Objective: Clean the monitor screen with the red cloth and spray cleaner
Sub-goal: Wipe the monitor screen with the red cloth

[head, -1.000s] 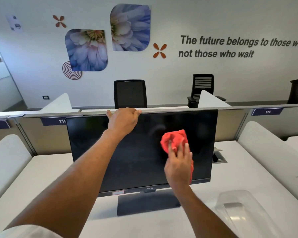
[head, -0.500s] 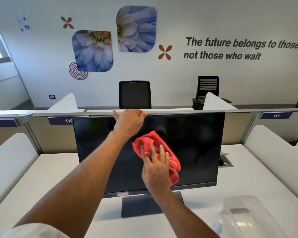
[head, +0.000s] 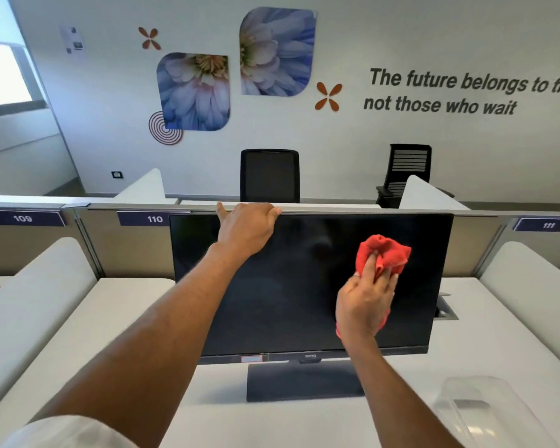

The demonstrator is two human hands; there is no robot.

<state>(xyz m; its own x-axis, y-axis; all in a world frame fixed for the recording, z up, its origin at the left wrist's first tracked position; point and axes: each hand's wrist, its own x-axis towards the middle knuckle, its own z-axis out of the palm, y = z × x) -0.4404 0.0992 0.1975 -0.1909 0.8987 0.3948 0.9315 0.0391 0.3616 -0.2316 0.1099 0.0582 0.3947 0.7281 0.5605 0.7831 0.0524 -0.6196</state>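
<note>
Our left hand (head: 246,229) hooks over the monitor's (head: 288,286) top edge, hiding its fingertips from us, and our right hand (head: 362,305) covers the lower part of the red cloth (head: 385,250) it grips. The wall lettering (head: 466,88) runs off the right edge mid-word, the paper notice (head: 73,38) is too small to read, and we cannot name the blurred clear plastic thing (head: 479,412) cut by the bottom edge.

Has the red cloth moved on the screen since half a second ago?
Yes. Against the monitor, the red cloth in the right hand has swept right, from mid-screen beside the left hand toward the monitor's right edge.
</note>
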